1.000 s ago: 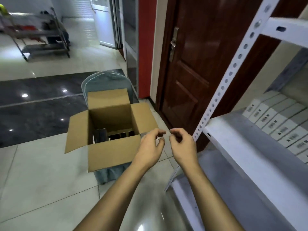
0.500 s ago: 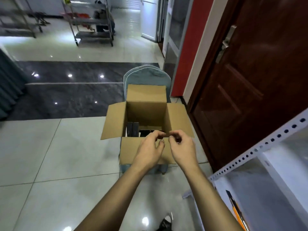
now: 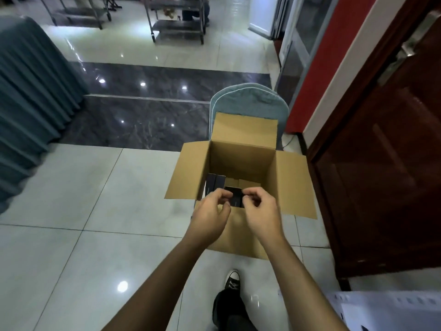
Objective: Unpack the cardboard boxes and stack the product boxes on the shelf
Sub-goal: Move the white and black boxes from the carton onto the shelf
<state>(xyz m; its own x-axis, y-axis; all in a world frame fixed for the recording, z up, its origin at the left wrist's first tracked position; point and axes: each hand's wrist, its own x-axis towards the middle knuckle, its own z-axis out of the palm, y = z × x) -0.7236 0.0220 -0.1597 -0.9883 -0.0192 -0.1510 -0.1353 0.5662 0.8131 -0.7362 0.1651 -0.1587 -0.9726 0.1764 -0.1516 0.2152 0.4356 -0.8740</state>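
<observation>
An open cardboard carton [image 3: 292,185] stands on a blue-covered chair [image 3: 248,99], all its flaps folded out. Inside, two dark product boxes [image 3: 214,185] stand upright against the left wall. Another dark product box [image 3: 235,198] shows near the front wall. My left hand [image 3: 211,215] and my right hand [image 3: 261,211] hover over the carton's front edge with fingers curled and thumbs near the index fingers. That dark box shows in the gap between their fingertips. Neither hand plainly holds anything. A corner of the white metal shelf [image 3: 386,309] shows at the bottom right.
A dark brown door [image 3: 381,163] stands right of the carton, beside a red wall strip [image 3: 327,56]. A blue-draped table [image 3: 28,91] is at the left and metal trolleys [image 3: 177,22] far behind. My shoe [image 3: 231,283] is on the tiled floor below the carton.
The view has swung left, away from the shelf, and closer to the carton. Both hands, still curled, have moved forward from beside the carton to above its front edge.
</observation>
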